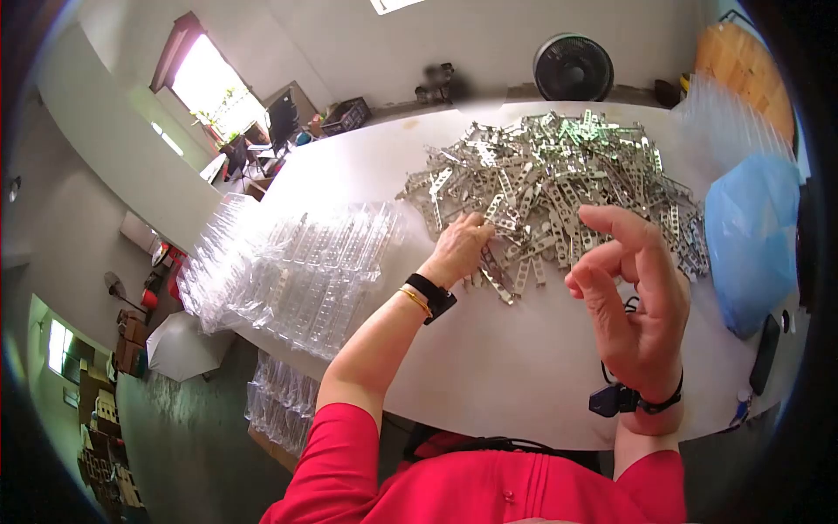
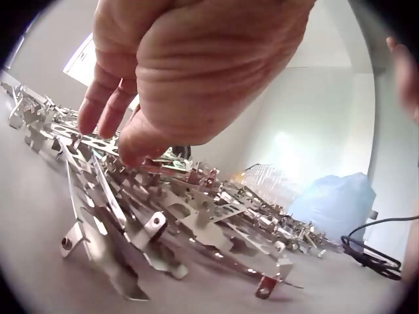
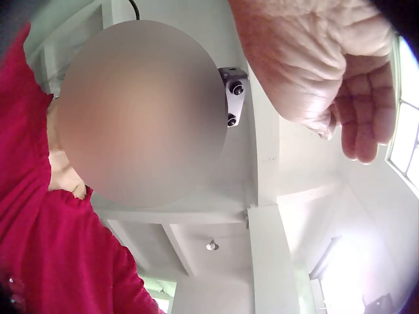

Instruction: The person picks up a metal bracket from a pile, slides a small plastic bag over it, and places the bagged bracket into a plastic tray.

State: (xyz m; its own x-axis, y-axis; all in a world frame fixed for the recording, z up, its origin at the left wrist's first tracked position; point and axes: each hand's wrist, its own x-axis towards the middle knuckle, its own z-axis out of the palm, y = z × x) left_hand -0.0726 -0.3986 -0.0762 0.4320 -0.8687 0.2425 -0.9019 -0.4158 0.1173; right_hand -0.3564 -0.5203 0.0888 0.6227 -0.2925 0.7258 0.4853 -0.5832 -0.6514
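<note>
A large heap of perforated metal brackets (image 1: 559,183) lies on the white table (image 1: 489,375). At its near left edge, my left hand (image 1: 460,249) reaches down with fingertips touching the brackets. From the left wrist view, this hand (image 2: 203,72) hangs over loose metal strips (image 2: 196,216), its fingers extended downward and its thumb apart from them. My right hand (image 1: 642,301) is raised above the right side of the table, fingers loosely bent and nothing held. The right wrist view shows that hand (image 3: 327,72) empty, with its fingers hanging.
Stacked clear plastic trays (image 1: 305,262) cover the table's left side. A blue plastic bag (image 1: 752,244) stands at the right, with more clear trays (image 1: 729,122) behind it. A black fan (image 1: 573,68) is beyond the far edge. A dark phone-like object (image 1: 765,354) lies near the right edge.
</note>
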